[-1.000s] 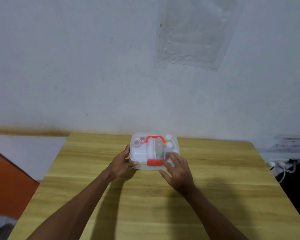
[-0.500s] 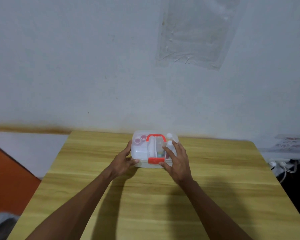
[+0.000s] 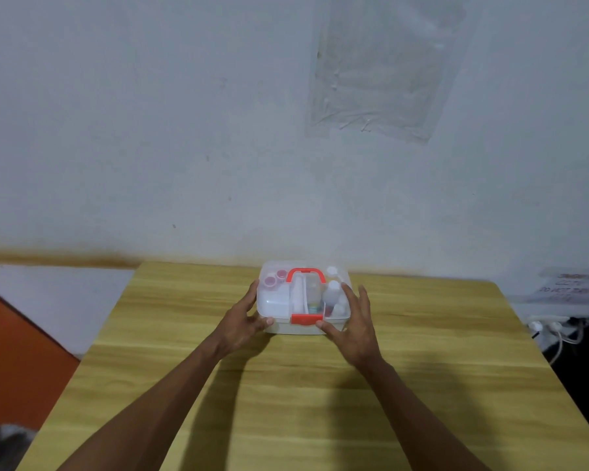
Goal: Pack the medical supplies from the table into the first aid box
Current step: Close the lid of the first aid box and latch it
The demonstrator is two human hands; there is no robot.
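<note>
We had the first aid box [image 3: 303,300] standing near the far edge of the wooden table [image 3: 422,385], lid down, with our hands on either side to steady it. Our left hand [image 3: 242,321] cupped its left wall, thumb against the front corner; our right hand [image 3: 354,321] lay spread at the right wall, thumb just beside the red latch [image 3: 306,319], probably to press it shut. Neither hand was closed into a grip. The box was smooth, clear plastic with rounded corners and a red handle [image 3: 306,274]. Through the lid showed white bottles [image 3: 332,292] and pink-capped pots [image 3: 274,278], blurred. The table had a pale, streaked grain and carried nothing else.
</note>
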